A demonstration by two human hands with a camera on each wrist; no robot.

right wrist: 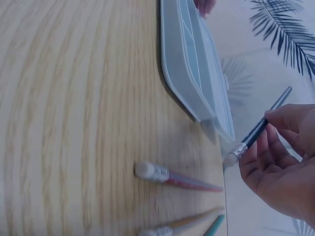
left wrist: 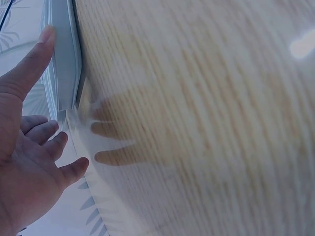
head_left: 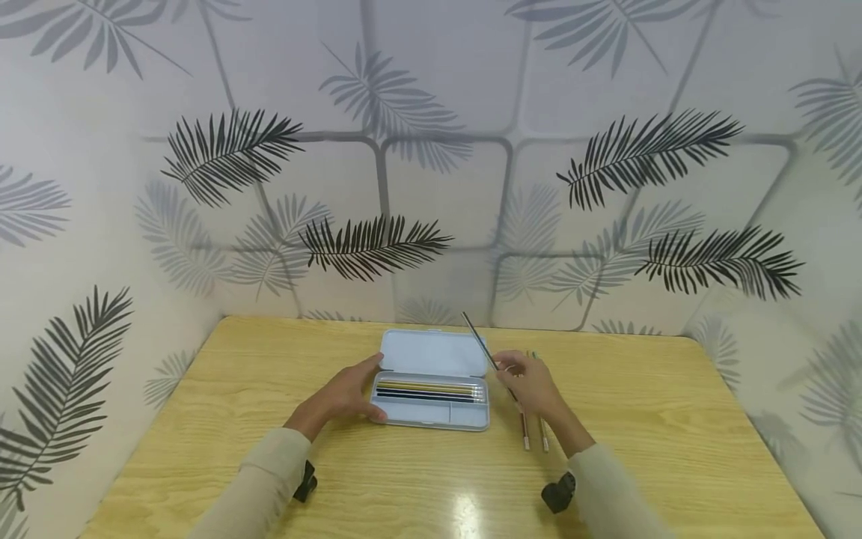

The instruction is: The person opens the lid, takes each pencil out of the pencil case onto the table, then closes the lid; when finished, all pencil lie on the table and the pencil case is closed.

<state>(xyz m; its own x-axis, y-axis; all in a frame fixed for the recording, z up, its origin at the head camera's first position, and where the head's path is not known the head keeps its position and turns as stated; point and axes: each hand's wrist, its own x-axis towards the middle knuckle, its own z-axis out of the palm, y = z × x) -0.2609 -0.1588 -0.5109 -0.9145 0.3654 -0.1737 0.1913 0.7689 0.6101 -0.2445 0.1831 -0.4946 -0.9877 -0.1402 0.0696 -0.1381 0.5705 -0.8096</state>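
Observation:
A pale blue pencil case (head_left: pixel 412 412) lies with its lid (head_left: pixel 431 352) folded back on the wooden table. Several yellow and black pencils (head_left: pixel 424 387) fill its long rear compartment, eraser ends to the right. My left hand (head_left: pixel 346 389) rests at the case's left end, its thumb on the front edge and its other fingers relaxed behind. Between the thumb and fingers of my right hand (head_left: pixel 528 380) is a dark pencil (right wrist: pixel 261 129), pinched above the table right of the case and tilted, its white eraser end down. The case's front compartments look bare.
A red pencil (right wrist: pixel 192 184) and a yellowish pencil (right wrist: pixel 189 221) lie right of the case, under my right hand. A teal pencil tip (right wrist: pixel 215 226) shows beside them. Leaf-patterned fabric (head_left: pixel 444 284) rises behind the table's far edge.

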